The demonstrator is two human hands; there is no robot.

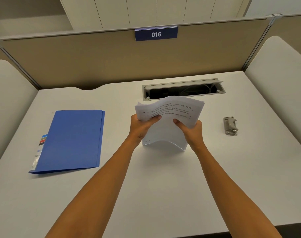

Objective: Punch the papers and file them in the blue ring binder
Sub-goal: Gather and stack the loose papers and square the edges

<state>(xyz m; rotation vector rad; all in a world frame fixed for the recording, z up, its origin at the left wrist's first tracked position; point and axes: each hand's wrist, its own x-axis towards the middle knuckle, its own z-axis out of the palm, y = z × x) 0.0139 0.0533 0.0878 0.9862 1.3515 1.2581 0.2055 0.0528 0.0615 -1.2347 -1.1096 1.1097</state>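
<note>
While upright on desk (pixel 163 194) | papers (pixel 165 133) pinched between both hands' fingers (pixel 155 118)

Both forearms bare to frame edge; left hand (pixel 140 127), right hand (pixel 191 130) ungloved

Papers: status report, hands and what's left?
Both hands, left and right, grip the papers, standing on the desk. Unpunched; hole punch untouched on the right. Blue ring binder closed on the left. Nothing obstructing.
</note>
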